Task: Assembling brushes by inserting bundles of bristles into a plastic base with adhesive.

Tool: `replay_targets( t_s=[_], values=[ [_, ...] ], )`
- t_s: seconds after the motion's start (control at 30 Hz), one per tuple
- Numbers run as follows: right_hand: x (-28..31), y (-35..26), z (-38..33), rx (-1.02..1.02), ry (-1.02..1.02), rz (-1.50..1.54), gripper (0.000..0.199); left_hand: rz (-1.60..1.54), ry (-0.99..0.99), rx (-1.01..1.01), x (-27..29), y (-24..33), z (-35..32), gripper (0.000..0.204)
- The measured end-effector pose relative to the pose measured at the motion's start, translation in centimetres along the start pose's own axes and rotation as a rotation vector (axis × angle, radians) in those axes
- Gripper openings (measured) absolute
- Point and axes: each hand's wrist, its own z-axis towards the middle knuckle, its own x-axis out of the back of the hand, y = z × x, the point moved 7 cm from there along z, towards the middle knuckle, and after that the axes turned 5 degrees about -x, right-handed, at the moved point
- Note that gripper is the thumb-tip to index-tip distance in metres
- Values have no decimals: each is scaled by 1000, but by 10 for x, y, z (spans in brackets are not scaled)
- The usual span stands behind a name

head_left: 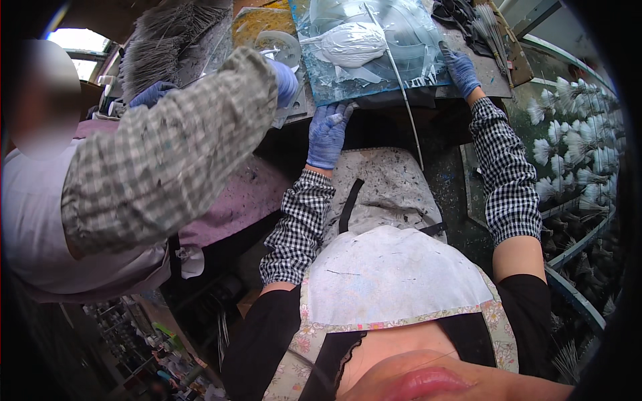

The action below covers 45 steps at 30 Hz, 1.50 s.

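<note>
Both my hands wear blue gloves and checked sleeve covers. My left hand (pixel 328 135) grips the near edge of a bluish glass sheet (pixel 401 63) smeared with white paste. My right hand (pixel 461 70) rests on the sheet's right edge, its fingers curled over the rim. A white feather-like piece (pixel 351 43) lies flat on the sheet. A thin grey rod (pixel 401 87) lies across the sheet and sticks out over its near edge. I wear a paint-spattered apron (pixel 391 194).
A co-worker's sleeve (pixel 174 147) in grey check reaches in from the left, with a blue-gloved hand (pixel 286 81) at the sheet's left corner. Bundles of grey feathers (pixel 157 47) lie at the back left. Racks of white feather tufts (pixel 575 140) stand at the right.
</note>
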Motion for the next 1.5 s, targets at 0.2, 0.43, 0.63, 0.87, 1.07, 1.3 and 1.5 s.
replay_targets(
  t_s=[0.2, 0.43, 0.63, 0.87, 1.07, 1.3, 1.5],
  values=[
    [-1, -1, -1, 32, -5, -11, 67, -8, -17, -12, -1, 0, 1, 70],
    [-2, 0, 2, 2, -76, 1, 67, -4, 3, -18, 1, 0, 1, 63],
    [-4, -3, -1, 119, 12, -22, 70, -13, 17, -15, 4, 0, 1, 60],
    [-17, 25, 13, -60, -149, -43, 58, -16, 2, -20, -2, 0, 1, 63],
    [-15, 11, 11, 226, -38, -272, 38, -4, 6, -12, 4, -1, 1, 63],
    [-1, 0, 3, 163, 57, -34, 61, -13, -8, -25, 0, -2, 3, 65],
    [-1, 2, 2, 34, -13, 97, 69, 6, -22, -18, 1, -3, 2, 65]
  ],
)
